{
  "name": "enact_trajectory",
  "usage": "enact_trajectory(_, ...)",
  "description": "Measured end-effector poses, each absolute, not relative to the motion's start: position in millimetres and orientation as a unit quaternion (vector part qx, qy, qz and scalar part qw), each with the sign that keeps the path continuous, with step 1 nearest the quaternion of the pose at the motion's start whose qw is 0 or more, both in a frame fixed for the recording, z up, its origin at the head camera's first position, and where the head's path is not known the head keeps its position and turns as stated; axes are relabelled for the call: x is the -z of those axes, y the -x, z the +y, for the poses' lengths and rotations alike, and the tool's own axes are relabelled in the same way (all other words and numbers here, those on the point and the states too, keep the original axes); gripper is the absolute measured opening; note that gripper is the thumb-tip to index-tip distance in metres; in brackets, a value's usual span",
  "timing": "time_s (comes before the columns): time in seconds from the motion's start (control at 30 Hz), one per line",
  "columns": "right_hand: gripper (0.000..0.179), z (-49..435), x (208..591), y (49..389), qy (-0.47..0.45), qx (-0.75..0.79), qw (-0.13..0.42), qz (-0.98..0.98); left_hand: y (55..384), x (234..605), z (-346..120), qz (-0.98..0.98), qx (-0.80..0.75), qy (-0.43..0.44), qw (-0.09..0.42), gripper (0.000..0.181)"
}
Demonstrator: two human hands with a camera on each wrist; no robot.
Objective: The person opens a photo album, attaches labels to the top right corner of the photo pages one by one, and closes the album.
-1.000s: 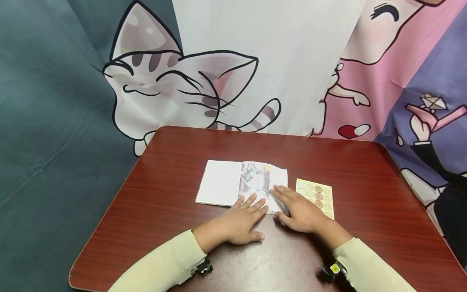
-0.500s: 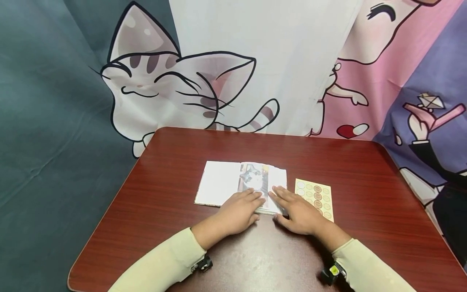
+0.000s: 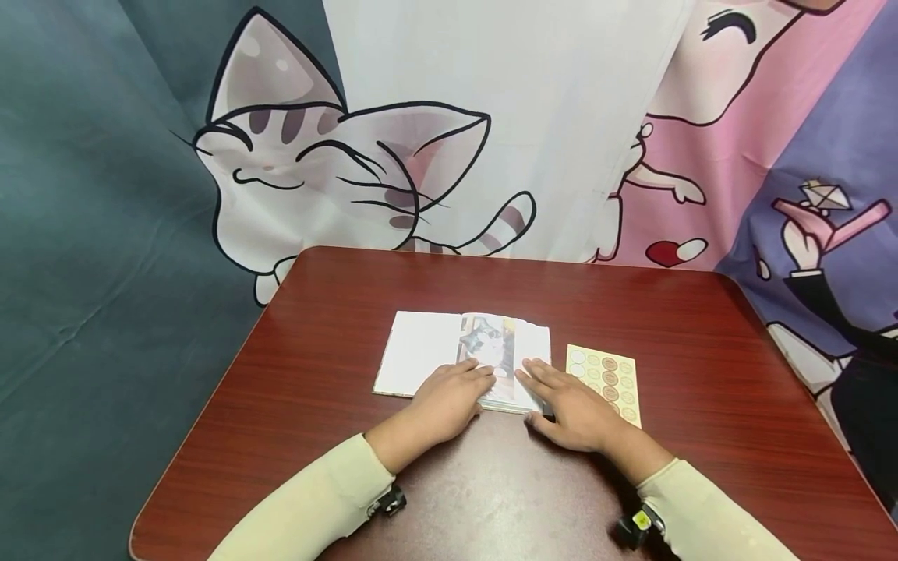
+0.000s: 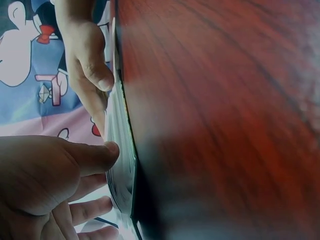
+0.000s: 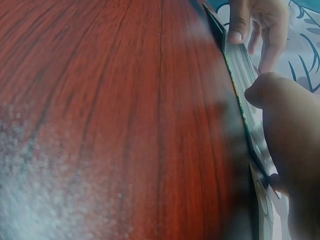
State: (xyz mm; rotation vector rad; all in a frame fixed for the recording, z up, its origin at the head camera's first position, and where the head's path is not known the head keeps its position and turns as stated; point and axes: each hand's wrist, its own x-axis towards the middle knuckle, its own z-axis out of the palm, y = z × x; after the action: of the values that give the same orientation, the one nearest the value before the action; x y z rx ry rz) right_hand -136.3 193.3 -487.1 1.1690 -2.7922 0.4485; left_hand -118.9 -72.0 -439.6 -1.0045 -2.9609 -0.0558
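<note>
Book, centre, shows white; sheet, right of centre, pale yellow, brown-dotted; table red-brown, dark-grained; sleeves cream.

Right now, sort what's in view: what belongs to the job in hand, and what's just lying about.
In the job:
- open book, with a picture showing
- left hand, touching the book
- right hand, touching the book

Just about:
- sheet of round stickers, not held; perhaps for use, being so close
- table
- cartoon backdrop
</note>
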Motion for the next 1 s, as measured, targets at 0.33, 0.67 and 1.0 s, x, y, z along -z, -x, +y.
enact_trajectory(0.33,0.071,192.8,489.6,135.2,-0.38,-0.145,0.041,-0.913,119.3,441.0,-76.3,-0.946,0.029,0.319,0.048,0.036)
enact_trajectory(0.67,0.07,192.9,490.1,135.6,-0.382,-0.141,0.046,-0.912,119.8,441.5,-80.4,-0.943,0.06,0.322,0.06,0.031)
enact_trajectory(1.0,0.07,192.4,489.4,136.0,-0.382,-0.139,0.052,-0.912,122.4,440.9,-81.6,-0.936,0.089,0.33,0.083,0.032)
